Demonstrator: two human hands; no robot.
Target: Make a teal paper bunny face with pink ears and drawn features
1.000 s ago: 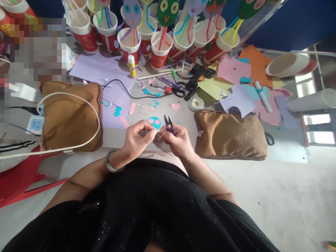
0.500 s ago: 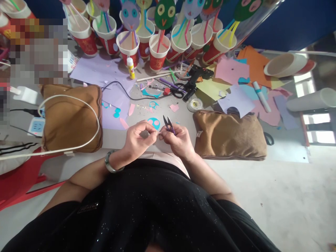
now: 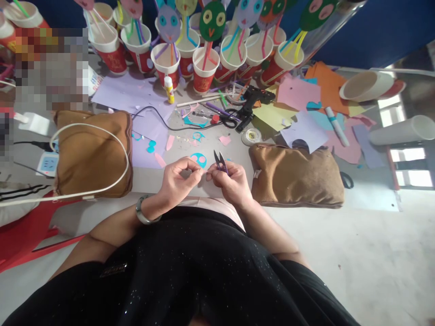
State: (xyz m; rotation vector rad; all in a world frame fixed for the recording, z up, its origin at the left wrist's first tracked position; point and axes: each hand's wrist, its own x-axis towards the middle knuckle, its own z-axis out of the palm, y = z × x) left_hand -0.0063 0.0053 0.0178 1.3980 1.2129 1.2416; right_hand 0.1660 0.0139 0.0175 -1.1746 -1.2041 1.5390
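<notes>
My left hand (image 3: 181, 179) is pinched at thumb and forefinger; a tiny pale bit seems to sit between the tips, too small to name. Close beside it, my right hand (image 3: 231, 179) is closed around small dark-bladed thread snips (image 3: 220, 162), whose blades stand apart and point away from me. The fingertips of both hands nearly meet. Just beyond them on the table lies a blue paper disc (image 3: 198, 160) with pink round spots. Pink paper scraps (image 3: 224, 140) and a blue cut-out ring (image 3: 199, 136) lie farther off.
Brown cushions flank my hands, one left (image 3: 93, 154) and one right (image 3: 297, 176). Behind are a glue stick (image 3: 169, 90), a black glue gun (image 3: 253, 102), a tape roll (image 3: 251, 136) and coloured paper (image 3: 299, 93). Red-and-white paper cups (image 3: 205, 68) holding paper-faced straw figures line the back.
The snips and right fingers have shifted very slightly. Both hands keep the same pinch and grip, and the view has moved a little.
</notes>
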